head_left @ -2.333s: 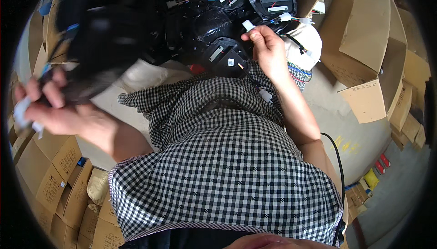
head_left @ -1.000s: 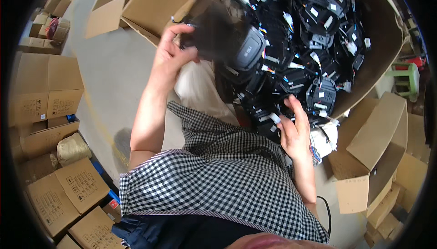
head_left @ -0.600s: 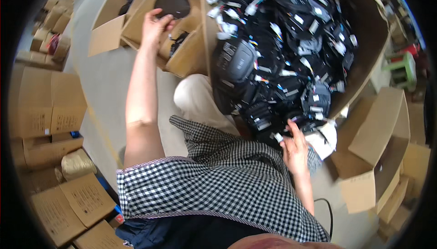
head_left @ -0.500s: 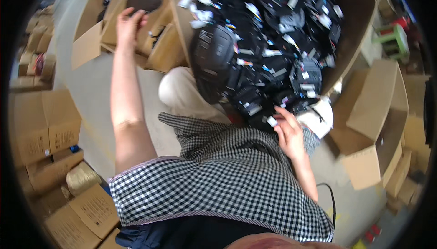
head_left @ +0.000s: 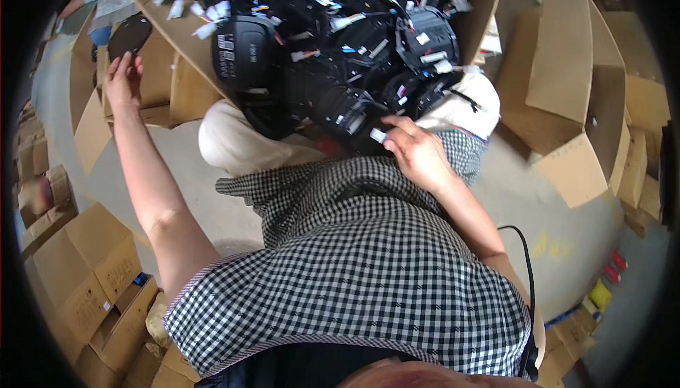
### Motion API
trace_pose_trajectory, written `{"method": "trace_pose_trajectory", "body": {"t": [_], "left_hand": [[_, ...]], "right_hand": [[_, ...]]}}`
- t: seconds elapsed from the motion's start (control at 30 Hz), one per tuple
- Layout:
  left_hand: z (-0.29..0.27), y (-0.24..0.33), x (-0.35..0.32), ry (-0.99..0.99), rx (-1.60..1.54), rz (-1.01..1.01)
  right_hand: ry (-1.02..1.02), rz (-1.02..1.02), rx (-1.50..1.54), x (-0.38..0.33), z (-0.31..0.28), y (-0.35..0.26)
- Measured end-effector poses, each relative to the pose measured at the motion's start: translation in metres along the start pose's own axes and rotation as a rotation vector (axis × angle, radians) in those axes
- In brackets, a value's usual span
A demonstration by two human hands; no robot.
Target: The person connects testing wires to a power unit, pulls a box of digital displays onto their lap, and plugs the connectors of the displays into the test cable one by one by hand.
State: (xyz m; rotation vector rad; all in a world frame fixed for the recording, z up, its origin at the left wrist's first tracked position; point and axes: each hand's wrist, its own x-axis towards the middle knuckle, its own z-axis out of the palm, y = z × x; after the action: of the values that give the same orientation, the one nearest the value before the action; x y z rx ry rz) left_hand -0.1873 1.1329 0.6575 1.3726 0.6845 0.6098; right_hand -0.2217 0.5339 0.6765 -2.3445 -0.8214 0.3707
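Note:
Stretched out to the far left, my left hand [head_left: 124,85] grips the lower edge of a thin dark rounded panel [head_left: 132,36] between thumb and fingers. In front of my lap, my right hand [head_left: 421,158] is curled, with a small white plug connector [head_left: 378,135] at its thumb and fingertips. What that connector is joined to cannot be made out. Just beyond lies a big cardboard box [head_left: 166,30] heaped with black plastic units, wires and white plugs. A larger black display unit [head_left: 244,51] leans at the box's near left side.
An open carton [head_left: 131,108] stands below the dark panel, with part of another person [head_left: 106,5] behind it. Another open carton [head_left: 563,55] is at the right. More cartons [head_left: 88,267] are stacked at the lower left. A black cable [head_left: 525,260] hangs by my right side.
The view has shifted, so the box and cartons sit farther left. My left hand still grips the dark panel, and my right hand stays by the white connector near the box's front.

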Motion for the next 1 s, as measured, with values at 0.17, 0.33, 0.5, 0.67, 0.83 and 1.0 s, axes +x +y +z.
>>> {"method": "trace_pose_trajectory", "body": {"t": [0.17,0.33,0.5,0.67,0.83,1.0], "left_hand": [[0.003,0.009,-0.014,0.024,-0.008,0.018],[0.032,0.023,-0.027,0.119,-0.074,0.004],[0.029,0.036,-0.029,0.146,-0.084,0.023],[0.031,0.045,-0.031,0.157,-0.122,0.027],[0.035,0.037,-0.019,0.111,-0.159,0.035],[0.042,0.054,-0.051,0.264,0.473,0.277]], "right_hand": [[-0.07,0.272,-0.388,-0.015,0.007,0.007],[-0.218,0.365,-0.277,-0.023,0.005,0.009],[-0.289,0.409,-0.196,-0.021,0.004,0.003],[-0.289,0.432,0.096,-0.031,0.004,0.023],[0.079,0.439,0.503,-0.024,-0.009,0.012],[0.229,-0.155,-0.381,0.004,-0.045,-0.039]]}}
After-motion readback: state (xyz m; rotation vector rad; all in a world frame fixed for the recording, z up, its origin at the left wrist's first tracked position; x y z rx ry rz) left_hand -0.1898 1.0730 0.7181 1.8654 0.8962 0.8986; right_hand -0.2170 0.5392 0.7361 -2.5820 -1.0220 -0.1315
